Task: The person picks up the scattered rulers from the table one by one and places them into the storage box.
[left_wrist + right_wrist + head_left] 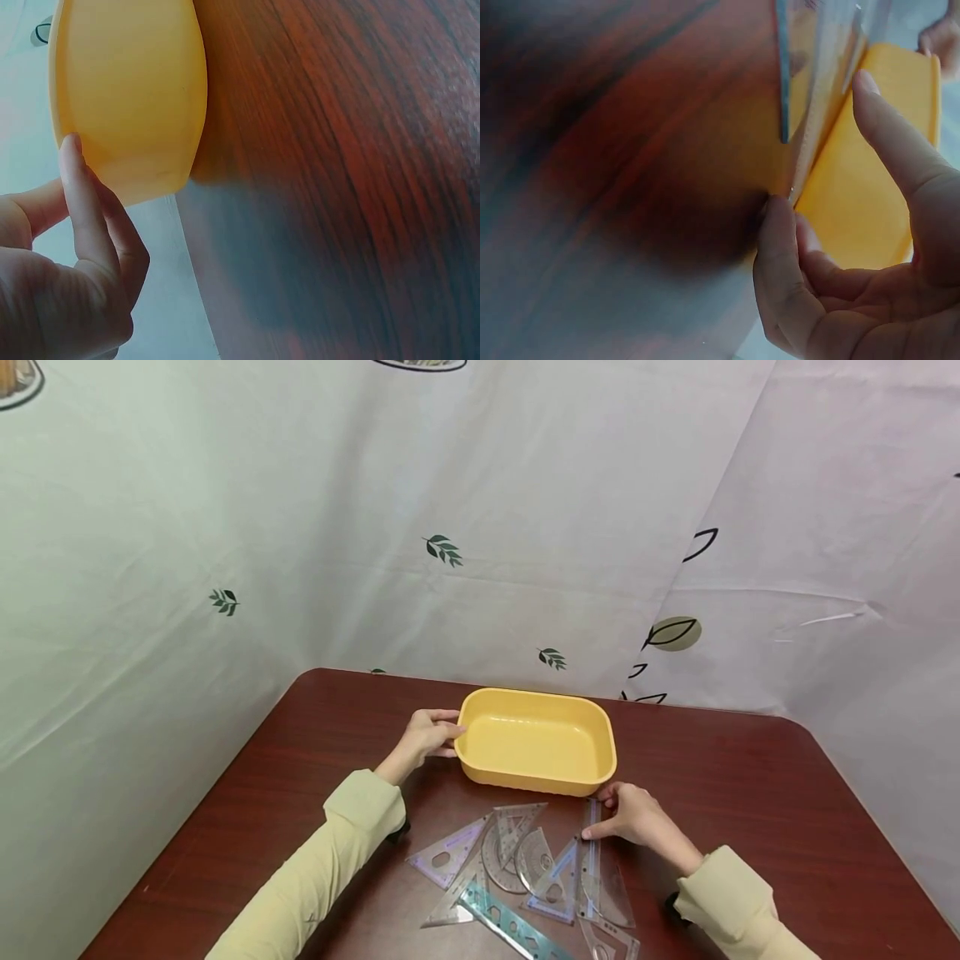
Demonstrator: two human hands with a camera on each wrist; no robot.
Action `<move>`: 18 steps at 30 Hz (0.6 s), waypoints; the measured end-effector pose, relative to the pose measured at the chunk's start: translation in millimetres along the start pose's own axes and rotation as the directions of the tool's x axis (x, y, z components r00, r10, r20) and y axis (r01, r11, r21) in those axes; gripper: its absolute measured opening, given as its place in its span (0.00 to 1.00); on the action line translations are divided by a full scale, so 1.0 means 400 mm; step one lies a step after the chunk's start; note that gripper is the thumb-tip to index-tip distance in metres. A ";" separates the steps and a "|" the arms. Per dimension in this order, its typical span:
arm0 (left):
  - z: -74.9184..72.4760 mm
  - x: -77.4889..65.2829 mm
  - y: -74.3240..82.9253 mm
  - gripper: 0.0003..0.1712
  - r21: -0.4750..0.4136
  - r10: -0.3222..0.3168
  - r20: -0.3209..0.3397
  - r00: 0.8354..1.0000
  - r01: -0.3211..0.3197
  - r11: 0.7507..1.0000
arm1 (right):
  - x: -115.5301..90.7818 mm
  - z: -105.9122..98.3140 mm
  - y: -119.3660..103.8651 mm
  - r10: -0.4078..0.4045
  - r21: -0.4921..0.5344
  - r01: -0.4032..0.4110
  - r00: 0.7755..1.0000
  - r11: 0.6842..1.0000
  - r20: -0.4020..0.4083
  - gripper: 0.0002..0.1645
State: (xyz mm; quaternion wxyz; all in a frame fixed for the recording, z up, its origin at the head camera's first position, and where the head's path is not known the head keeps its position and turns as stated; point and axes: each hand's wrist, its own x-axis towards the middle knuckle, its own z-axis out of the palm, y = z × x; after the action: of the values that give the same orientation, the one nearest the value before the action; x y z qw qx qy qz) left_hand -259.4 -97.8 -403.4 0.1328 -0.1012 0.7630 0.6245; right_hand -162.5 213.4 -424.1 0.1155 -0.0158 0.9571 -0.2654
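A yellow plastic basin stands on the table, with nothing visible inside. My left hand holds its left end, thumb over the rim and other fingers along the outer wall; in the left wrist view a fingertip touches the wall near the rim. Just below the basin's front right corner, my right hand grips the far end of a clear straight ruler, thumb on one long edge and fingertips at the other. A clear blue-marked set square lies left of that ruler.
Clear drawing tools overlap nearby: a purple-marked set square, a protractor, a teal ruler and several others. The dark red wooden table meets a pale printed cloth behind.
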 end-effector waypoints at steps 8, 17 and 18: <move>0.000 0.006 -0.005 0.24 0.003 -0.008 -0.006 1.000 0.008 1.000 | -0.003 0.010 -0.005 -0.074 -0.091 0.070 0.997 0.993 -0.037 0.38; 0.001 0.006 -0.002 0.24 -0.014 -0.009 0.006 1.000 0.009 1.000 | 0.005 -0.004 -0.009 -0.049 -0.102 0.050 0.999 0.994 0.012 0.38; 0.001 0.007 -0.003 0.24 -0.013 -0.010 0.009 1.000 0.010 1.000 | 0.006 -0.005 -0.008 -0.034 -0.090 0.035 0.999 0.995 0.015 0.38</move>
State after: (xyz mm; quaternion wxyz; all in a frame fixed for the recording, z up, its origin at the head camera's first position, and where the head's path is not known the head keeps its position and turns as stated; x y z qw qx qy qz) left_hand -261.7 -97.8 -405.4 0.1387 -0.1033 0.7578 0.6292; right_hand -165.3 211.4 -421.3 0.1163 -0.0393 0.9669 -0.2236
